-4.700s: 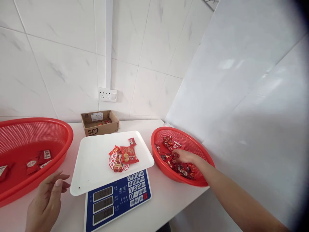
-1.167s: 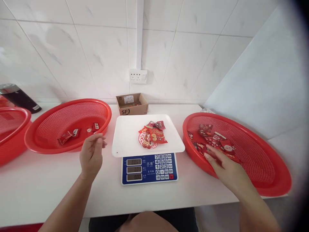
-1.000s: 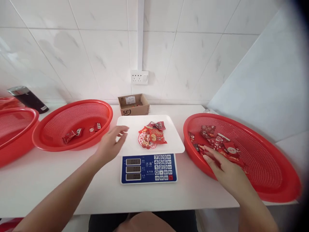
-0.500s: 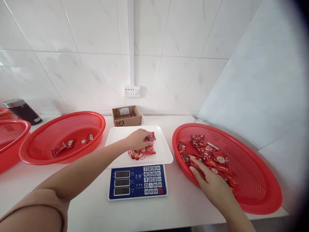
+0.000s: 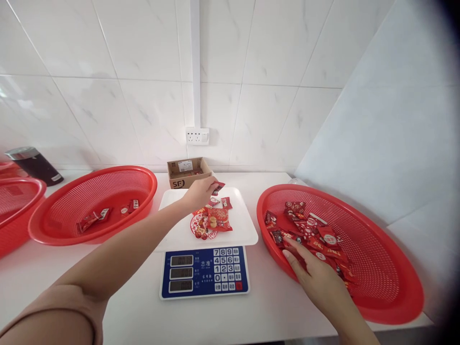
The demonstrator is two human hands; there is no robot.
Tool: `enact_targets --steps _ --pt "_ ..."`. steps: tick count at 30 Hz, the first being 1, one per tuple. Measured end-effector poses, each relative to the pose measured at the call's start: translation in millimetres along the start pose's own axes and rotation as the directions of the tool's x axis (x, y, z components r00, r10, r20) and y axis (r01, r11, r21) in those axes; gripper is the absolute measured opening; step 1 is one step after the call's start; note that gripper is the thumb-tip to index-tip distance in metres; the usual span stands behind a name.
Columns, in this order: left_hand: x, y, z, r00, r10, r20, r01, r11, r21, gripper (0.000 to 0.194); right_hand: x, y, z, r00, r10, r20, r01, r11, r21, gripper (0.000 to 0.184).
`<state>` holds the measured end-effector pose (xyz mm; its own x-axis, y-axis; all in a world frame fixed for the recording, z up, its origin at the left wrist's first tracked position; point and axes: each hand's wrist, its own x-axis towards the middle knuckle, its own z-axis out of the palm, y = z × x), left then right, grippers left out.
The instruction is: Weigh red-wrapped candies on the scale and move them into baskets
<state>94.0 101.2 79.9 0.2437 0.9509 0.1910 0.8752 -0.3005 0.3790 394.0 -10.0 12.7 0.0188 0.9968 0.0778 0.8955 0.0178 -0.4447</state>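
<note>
short sleeve [image 5: 77, 306]: beige-pink soft fabric, on the left upper arm, left of the digital price scale [image 5: 204, 272] | left hand [image 5: 199, 194]: bare, slim fingers, bare forearm | right hand [image 5: 316, 282]: bare, slim fingers, pale trimmed nails, bare forearm

Red foil candy packets [image 5: 217, 219] lay piled on the white scale tray [image 5: 244, 227]; a larger loose heap [image 5: 309, 235] lay in the red mesh basket [image 5: 406, 302] by the table's [image 5: 251, 316] right edge.
</note>
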Motion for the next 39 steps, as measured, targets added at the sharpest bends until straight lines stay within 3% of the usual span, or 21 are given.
enact_targets --steps 7,16,22,26,30,33,36,39 --pt "-6 -20 -0.4 0.991 -0.123 0.046 0.114 0.982 0.151 0.028 0 -3 -2 1.0 0.006 -0.005 -0.006 1.0 -0.01 0.049" --pt "4 -17 14.4 0.966 -0.106 0.234 0.077 0.989 0.128 0.037 1 -1 -1 1.0 0.019 0.018 -0.018 1.0 -0.024 0.052" --pt "11 -11 9.1 0.959 -0.07 0.274 0.083 0.996 -0.038 0.042 0 1 0 1.0 -0.019 -0.025 0.018 1.0 -0.021 0.049" --pt "5 -2 -1.5 0.981 0.013 0.196 0.031 0.976 -0.216 0.051 2 -1 0 1.0 -0.005 -0.028 0.005 1.0 -0.003 0.049" --pt "-18 18 -14.0 0.989 0.087 0.119 -0.037 0.928 -0.371 0.048 2 -5 -5 0.996 0.046 -0.07 -0.044 0.999 0.031 0.047" --pt "-48 40 -17.4 0.968 0.197 0.153 -0.074 0.812 -0.579 0.047 -6 -12 -9 0.985 0.012 -0.171 0.023 0.979 0.201 0.042" --pt "-84 65 -6.3 0.926 0.302 0.228 0.003 0.598 -0.802 0.048 -21 -25 -10 0.973 -0.161 -0.165 0.217 0.881 0.421 0.05" --pt "-117 85 16.6 0.908 0.336 0.252 0.137 0.33 -0.934 0.036 -35 -44 -6 0.921 -0.376 -0.098 0.372 0.779 0.504 0.059"
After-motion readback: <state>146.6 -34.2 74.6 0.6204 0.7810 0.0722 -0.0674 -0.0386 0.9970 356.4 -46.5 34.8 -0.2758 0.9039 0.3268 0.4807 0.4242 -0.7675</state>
